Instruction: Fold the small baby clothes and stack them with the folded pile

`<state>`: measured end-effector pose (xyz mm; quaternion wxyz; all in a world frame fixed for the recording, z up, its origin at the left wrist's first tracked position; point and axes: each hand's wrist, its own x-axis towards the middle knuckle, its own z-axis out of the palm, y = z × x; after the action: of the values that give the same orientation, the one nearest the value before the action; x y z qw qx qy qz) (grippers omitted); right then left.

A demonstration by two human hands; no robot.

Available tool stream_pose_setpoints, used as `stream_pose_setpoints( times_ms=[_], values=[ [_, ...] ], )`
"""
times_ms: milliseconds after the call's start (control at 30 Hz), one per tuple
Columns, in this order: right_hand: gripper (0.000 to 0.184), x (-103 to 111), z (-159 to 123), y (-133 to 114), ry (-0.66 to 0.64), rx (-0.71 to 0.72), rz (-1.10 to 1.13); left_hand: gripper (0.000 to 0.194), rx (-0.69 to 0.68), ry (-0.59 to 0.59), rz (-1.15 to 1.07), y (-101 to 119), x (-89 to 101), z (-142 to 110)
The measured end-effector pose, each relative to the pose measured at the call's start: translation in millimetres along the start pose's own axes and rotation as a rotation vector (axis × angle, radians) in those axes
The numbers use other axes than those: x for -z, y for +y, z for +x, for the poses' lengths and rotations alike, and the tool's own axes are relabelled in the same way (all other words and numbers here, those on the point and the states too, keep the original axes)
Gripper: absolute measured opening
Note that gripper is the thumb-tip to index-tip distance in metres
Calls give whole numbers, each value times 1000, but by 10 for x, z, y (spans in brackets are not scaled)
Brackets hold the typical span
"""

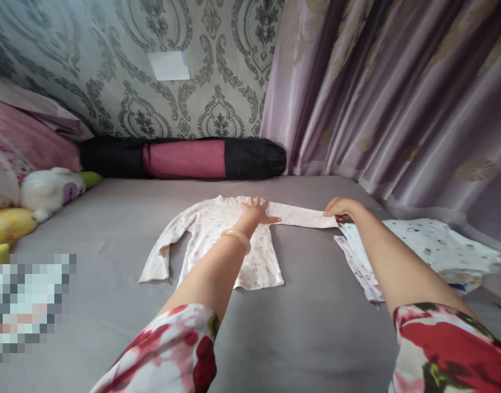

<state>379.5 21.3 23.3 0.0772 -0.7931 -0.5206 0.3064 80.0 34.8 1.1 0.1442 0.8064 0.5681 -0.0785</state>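
A small white long-sleeved shirt [211,229] with a faint pattern lies spread on the grey bed sheet [307,327]. My left hand [256,210] rests on its upper part near the right-hand shoulder, palm down and fingers spread. With my right hand [342,209] I pinch the cuff of the sleeve on the right, which stretches straight out to the side. The other sleeve bends down toward the lower left. My left forearm hides part of the shirt's body.
Folded white printed clothes [434,245] lie in a pile at the right, partly behind my right forearm. A black and pink rolled bag [184,159] lies along the wall. Plush toys [47,194] sit at the left, above a blurred-out item [24,305]. Purple curtains [381,98] hang at the right.
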Motion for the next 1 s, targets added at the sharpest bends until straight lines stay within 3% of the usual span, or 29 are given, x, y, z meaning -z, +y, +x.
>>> stream_pose_setpoints(
  times_ms=[100,200,300,400,500,600,700,833,1000],
  values=[
    [13,-74,-2,-101,-21,-127,-265,105,17,-18,10,14,3,6],
    [17,-122,-81,-273,16,-132,-482,105,18,-14,9,25,17,10],
    [25,-230,-188,-460,155,-71,-620,106,17,-18,4,26,26,2],
    [30,-478,-287,-668,277,225,-508,111,19,-30,-25,18,11,-15],
    [37,-797,-357,-898,132,464,-194,113,17,-19,-63,7,-27,-19],
    [46,-1041,-406,-1035,-9,498,-103,111,12,0,-77,3,-44,1],
    [53,-1141,-422,-944,-18,454,-188,114,23,-22,-75,5,-20,19],
    [55,-1107,-370,-571,166,382,-398,119,16,-47,-69,-11,-7,11],
    [55,-1053,-299,-308,263,337,-441,113,6,67,-104,-41,-145,-40]
  ],
)
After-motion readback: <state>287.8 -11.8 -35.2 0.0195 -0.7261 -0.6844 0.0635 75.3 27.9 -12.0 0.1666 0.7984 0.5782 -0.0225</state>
